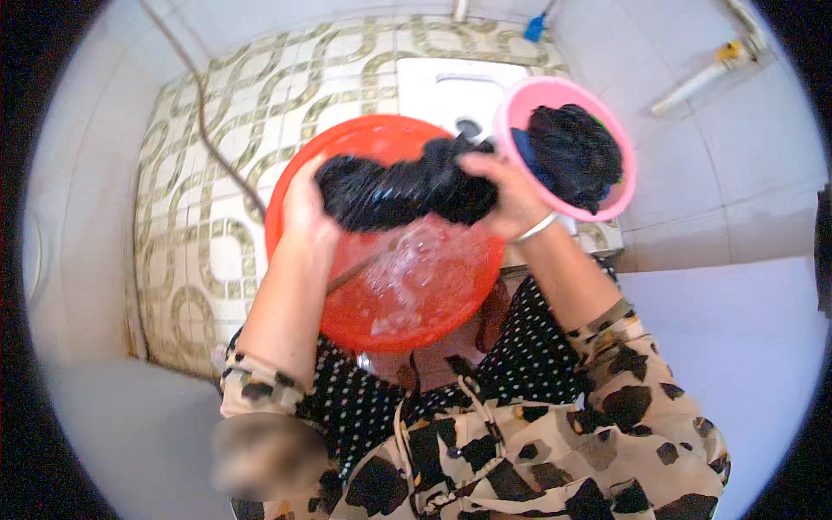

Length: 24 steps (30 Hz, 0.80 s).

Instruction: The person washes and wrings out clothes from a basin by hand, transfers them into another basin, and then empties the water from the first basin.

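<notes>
A wet black cloth (386,192), bunched and twisted into a thick roll, stretches between my hands above a red basin (299,290). My left hand (305,204) grips its left end, and my right hand (513,192) is closed round the right end with the thumb on top. A bangle circles my right wrist. Foamy water (412,269) fills part of the basin under the cloth. What kind of garment the cloth is, I cannot make out.
A pink basin (626,186) with black and dark blue cloths (572,156) stands at the right, by a white squat toilet (416,76). A brown hose (208,130) runs across the patterned tile floor into the red basin. A pipe with a yellow fitting (732,52) juts from the right wall.
</notes>
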Available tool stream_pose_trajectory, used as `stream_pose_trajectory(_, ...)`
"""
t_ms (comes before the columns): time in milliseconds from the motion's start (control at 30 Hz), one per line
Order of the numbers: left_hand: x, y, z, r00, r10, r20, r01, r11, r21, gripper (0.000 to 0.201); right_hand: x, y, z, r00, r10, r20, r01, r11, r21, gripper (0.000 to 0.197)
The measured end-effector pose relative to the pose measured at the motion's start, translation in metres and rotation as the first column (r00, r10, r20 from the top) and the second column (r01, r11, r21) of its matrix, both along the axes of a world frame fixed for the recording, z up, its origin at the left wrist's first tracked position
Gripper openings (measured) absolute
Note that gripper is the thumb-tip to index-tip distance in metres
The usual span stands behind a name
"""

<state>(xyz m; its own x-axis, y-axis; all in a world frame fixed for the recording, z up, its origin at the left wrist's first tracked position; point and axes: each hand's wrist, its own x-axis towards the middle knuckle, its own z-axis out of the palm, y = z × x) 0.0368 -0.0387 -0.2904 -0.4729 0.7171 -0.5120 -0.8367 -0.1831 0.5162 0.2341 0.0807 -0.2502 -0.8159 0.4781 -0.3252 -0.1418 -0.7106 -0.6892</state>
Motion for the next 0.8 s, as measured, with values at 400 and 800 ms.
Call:
stream_pose_trajectory(400, 0.040, -0.028, -0.024, -0.410, -0.811, -0.416, 0.189, 0.371, -0.909, 0.038, 0.107, 0.102, -0.006, 0.629, -0.776, -0.051, 0.768, 0.609, 0.199, 0.044)
stream_pose_trajectory(800, 0.008, -0.080, -0.043, -0.218, -0.931, -0.294, -0.047, 0.311, -0.949, 0.032, 0.140, 0.128, -0.063, -0.054, -0.879, 0.474, -0.180, 0.476, 0.861, 0.079)
